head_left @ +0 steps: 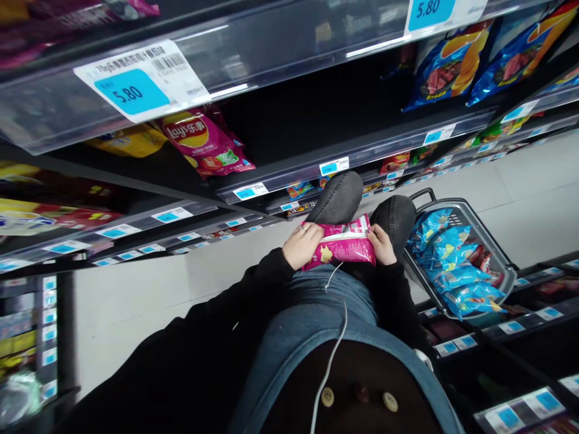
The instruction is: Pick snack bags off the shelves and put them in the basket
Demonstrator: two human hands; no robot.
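A pink bag of crisps [342, 244] lies across my lap, held at both ends. My left hand [302, 244] grips its left end, fingers curled over the top edge. My right hand [382, 244] grips the right end. Both arms wear black sleeves. My knees in dark jeans rise just behind the bag.
A grey shopping basket [505, 265] full of blue snack bags stands on the floor to my right. Shelves with crisp bags and blue price tags [140, 81] run overhead and on both sides. A pink Lay's bag [203, 141] sits on the shelf at left. A white cable hangs down my front.
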